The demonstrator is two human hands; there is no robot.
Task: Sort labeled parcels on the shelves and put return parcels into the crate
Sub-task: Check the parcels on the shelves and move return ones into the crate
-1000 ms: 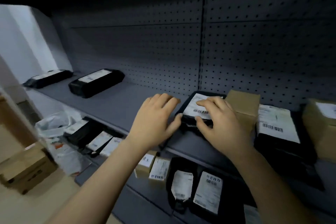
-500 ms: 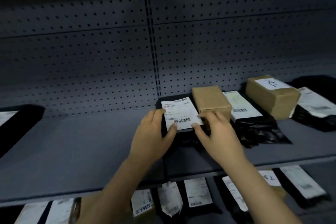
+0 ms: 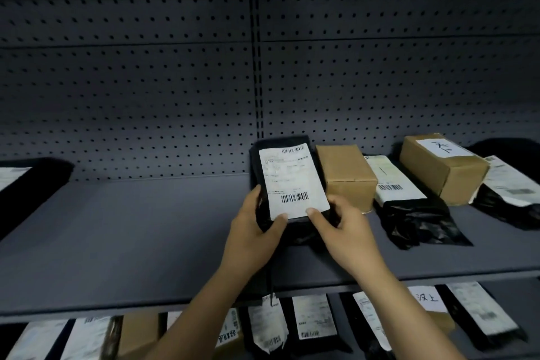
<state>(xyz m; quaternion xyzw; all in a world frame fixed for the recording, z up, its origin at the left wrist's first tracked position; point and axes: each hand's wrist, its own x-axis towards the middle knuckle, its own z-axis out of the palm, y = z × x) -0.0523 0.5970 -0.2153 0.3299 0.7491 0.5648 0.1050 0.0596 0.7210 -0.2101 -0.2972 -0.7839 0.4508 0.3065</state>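
Nearest, at btm: row of black poly-bag parcels w/ white labels (image 3: 312,318) on the lower shelf. Above them, left hand (image 3: 251,240) & right hand (image 3: 342,237) both grip the near end of a flat black plastic-bag parcel w/ white barcode label (image 3: 292,181). The thumbs press the label's lower corners. The parcel is label up, mid-way along the grey metal shelf (image 3: 131,228). Just beside it on the right: plain brown cardboard box (image 3: 344,175), black bag parcel w/ long white label (image 3: 409,204), brown cardboard box w/ handwritten white label (image 3: 441,169). Behind: dark grey pegboard back panel (image 3: 146,96).
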